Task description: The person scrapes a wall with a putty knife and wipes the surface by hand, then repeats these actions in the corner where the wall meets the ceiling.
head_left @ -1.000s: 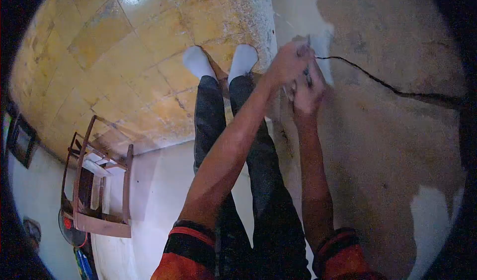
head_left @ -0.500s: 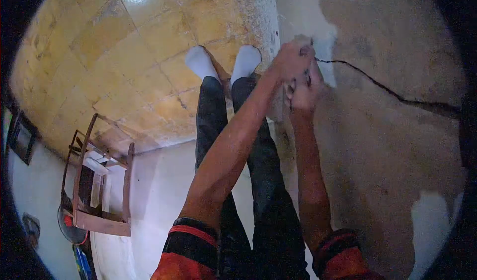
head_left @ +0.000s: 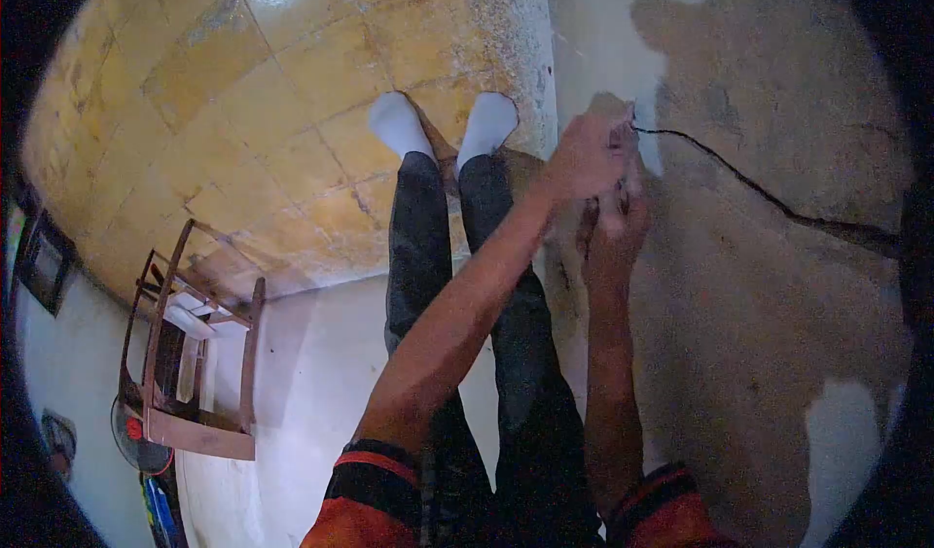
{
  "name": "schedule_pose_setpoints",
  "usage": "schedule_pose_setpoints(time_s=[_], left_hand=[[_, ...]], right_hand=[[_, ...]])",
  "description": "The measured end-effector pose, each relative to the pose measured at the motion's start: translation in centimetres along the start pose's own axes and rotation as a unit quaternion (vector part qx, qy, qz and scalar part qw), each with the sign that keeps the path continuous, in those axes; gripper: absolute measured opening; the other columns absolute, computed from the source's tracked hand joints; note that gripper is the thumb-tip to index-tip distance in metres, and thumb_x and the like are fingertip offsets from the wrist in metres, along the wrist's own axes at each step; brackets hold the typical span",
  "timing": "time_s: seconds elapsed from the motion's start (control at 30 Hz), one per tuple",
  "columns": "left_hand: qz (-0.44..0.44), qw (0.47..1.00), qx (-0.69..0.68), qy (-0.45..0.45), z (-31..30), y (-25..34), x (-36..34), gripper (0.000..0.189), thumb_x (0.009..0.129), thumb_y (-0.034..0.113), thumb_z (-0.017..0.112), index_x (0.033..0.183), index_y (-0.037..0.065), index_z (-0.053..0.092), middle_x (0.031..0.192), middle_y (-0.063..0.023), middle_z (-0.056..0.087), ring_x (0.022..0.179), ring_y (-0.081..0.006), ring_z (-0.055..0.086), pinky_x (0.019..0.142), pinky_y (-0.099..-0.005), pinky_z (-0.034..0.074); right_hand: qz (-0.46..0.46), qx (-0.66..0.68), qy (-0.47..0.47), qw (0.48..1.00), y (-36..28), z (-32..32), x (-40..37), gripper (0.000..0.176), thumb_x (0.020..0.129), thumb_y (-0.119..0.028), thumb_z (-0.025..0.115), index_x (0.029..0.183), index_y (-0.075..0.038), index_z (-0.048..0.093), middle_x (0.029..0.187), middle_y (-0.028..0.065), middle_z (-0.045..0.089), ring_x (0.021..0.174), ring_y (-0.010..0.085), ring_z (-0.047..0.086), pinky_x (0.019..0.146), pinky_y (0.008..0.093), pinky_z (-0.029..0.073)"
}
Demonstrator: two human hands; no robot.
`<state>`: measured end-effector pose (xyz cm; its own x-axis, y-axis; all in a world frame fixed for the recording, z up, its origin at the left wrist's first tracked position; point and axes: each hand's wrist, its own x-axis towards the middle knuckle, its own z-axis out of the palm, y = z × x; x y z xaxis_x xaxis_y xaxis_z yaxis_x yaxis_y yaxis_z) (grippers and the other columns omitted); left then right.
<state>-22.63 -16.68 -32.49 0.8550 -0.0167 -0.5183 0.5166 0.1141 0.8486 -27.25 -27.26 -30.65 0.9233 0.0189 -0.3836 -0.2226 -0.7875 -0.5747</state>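
My left hand (head_left: 589,154) reaches across to the right, its fingers closed around the near end of a thin black cord (head_left: 720,159). Just below it, my right hand (head_left: 615,225) is raised with curled fingers that meet the left hand's fingertips. Something small and dark shows between the hands, but blur and the fingers hide what it is. From there the cord runs off to the right, looking thicker towards the edge of the view.
Patchy plaster wall (head_left: 749,305) with a large shadow lies close on the right. Yellow floor tiles (head_left: 282,101) spread around my white-socked feet (head_left: 486,120). A wooden chair frame (head_left: 199,433) stands at left, with a round dark object (head_left: 136,441) behind it.
Both hands have shifted slightly right and down in the view, still close together. The left hand has turned a little and covers more of the right hand's fingertips.
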Motion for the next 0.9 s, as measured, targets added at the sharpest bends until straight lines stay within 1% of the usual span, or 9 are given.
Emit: schedule_pose_setpoints(time_s=[0.17, 0.27, 0.33, 0.37, 0.43, 0.67, 0.77, 0.83, 0.9], left_hand=[[-0.073, 0.997, -0.032, -0.021, -2.0, -0.8, 2.8, 0.024, 0.081, 0.019, 0.056, 0.095, 0.001, 0.063, 0.086, -0.0249, 0.064, 0.085, -0.0432, 0.063, 0.073, -0.0462, 0.051], [-0.067, 0.997, 0.013, -0.046, -2.4, -1.5, 3.1, 0.023, 0.081, 0.018, 0.056, 0.093, 0.000, 0.063, 0.085, -0.0255, 0.063, 0.084, -0.0451, 0.062, 0.072, -0.0473, 0.050], [0.012, 0.999, 0.028, 0.012, 0.0, -2.5, 2.3, 0.023, 0.081, 0.019, 0.056, 0.093, 0.000, 0.062, 0.085, -0.0256, 0.063, 0.083, -0.0452, 0.062, 0.071, -0.0482, 0.050], [0.016, 0.999, 0.032, 0.024, 0.3, -1.7, 1.7, 0.024, 0.081, 0.020, 0.056, 0.093, 0.000, 0.062, 0.085, -0.0256, 0.063, 0.082, -0.0454, 0.061, 0.071, -0.0487, 0.049], [0.017, 0.998, 0.042, 0.041, 1.1, -0.7, -0.1, 0.026, 0.080, 0.022, 0.056, 0.093, -0.001, 0.061, 0.085, -0.0257, 0.063, 0.081, -0.0457, 0.061, 0.070, -0.0499, 0.049], [-0.019, 0.994, 0.103, -0.010, -1.6, -3.5, 5.6, 0.021, 0.078, 0.018, 0.057, 0.090, 0.000, 0.061, 0.088, -0.0256, 0.062, 0.082, -0.0463, 0.060, 0.072, -0.0517, 0.049], [-0.007, 0.997, 0.072, 0.002, -1.1, -1.8, 3.2, 0.022, 0.079, 0.019, 0.056, 0.089, 0.000, 0.061, 0.087, -0.0254, 0.062, 0.082, -0.0459, 0.061, 0.073, -0.0521, 0.049], [0.049, 0.995, 0.073, 0.040, -0.2, -1.3, 1.4, 0.023, 0.079, 0.021, 0.056, 0.089, 0.001, 0.061, 0.083, -0.0254, 0.062, 0.080, -0.0452, 0.062, 0.072, -0.0521, 0.049], [0.026, 0.997, 0.070, 0.030, -0.4, -2.1, 2.7, 0.021, 0.078, 0.019, 0.057, 0.088, 0.001, 0.060, 0.084, -0.0254, 0.062, 0.079, -0.0454, 0.062, 0.071, -0.0517, 0.049]], right_hand=[[0.112, 0.066, -0.005, 0.992, 0.7, 1.5, 1.4, 0.035, 0.092, -0.019, 0.056, 0.125, -0.008, 0.055, 0.069, -0.0028, 0.053, 0.046, 0.0046, 0.038, 0.039, 0.0220, 0.029], [-0.133, -0.095, 0.069, 0.984, 1.4, 1.9, 1.2, 0.037, 0.092, -0.021, 0.056, 0.127, -0.008, 0.054, 0.070, -0.0029, 0.054, 0.045, 0.0048, 0.038, 0.037, 0.0223, 0.028], [-0.093, -0.004, 0.074, 0.993, -1.2, 0.3, 0.9, 0.037, 0.093, -0.022, 0.056, 0.126, -0.008, 0.054, 0.071, -0.0030, 0.053, 0.045, 0.0049, 0.038, 0.037, 0.0225, 0.028], [0.078, 0.141, 0.038, 0.986, -4.7, -2.0, -0.1, 0.036, 0.093, -0.022, 0.056, 0.126, -0.008, 0.054, 0.071, -0.0030, 0.053, 0.045, 0.0049, 0.038, 0.037, 0.0223, 0.029], [0.234, 0.257, -0.015, 0.938, -6.2, -3.3, -0.7, 0.037, 0.093, -0.024, 0.056, 0.127, -0.008, 0.053, 0.072, -0.0029, 0.053, 0.046, 0.0050, 0.039, 0.038, 0.0221, 0.030], [0.194, 0.139, -0.017, 0.971, -0.2, 2.1, 3.4, 0.044, 0.093, -0.025, 0.056, 0.132, -0.007, 0.050, 0.077, -0.0015, 0.054, 0.055, 0.0058, 0.045, 0.041, 0.0227, 0.034], [0.016, 0.094, 0.008, 0.995, -1.6, -0.3, 1.4, 0.040, 0.092, -0.019, 0.055, 0.126, 0.002, 0.053, 0.103, 0.0119, 0.058, 0.092, 0.0212, 0.053, 0.077, 0.0324, 0.041], [0.044, 0.137, 0.009, 0.990, -3.9, -1.7, 1.3, 0.038, 0.091, -0.018, 0.055, 0.123, 0.002, 0.054, 0.106, 0.0124, 0.059, 0.094, 0.0219, 0.054, 0.080, 0.0327, 0.043], [0.272, 0.260, -0.007, 0.926, -5.7, -1.6, 1.2, 0.037, 0.092, -0.024, 0.058, 0.124, -0.007, 0.054, 0.086, 0.0003, 0.056, 0.063, 0.0083, 0.048, 0.049, 0.0242, 0.041]])
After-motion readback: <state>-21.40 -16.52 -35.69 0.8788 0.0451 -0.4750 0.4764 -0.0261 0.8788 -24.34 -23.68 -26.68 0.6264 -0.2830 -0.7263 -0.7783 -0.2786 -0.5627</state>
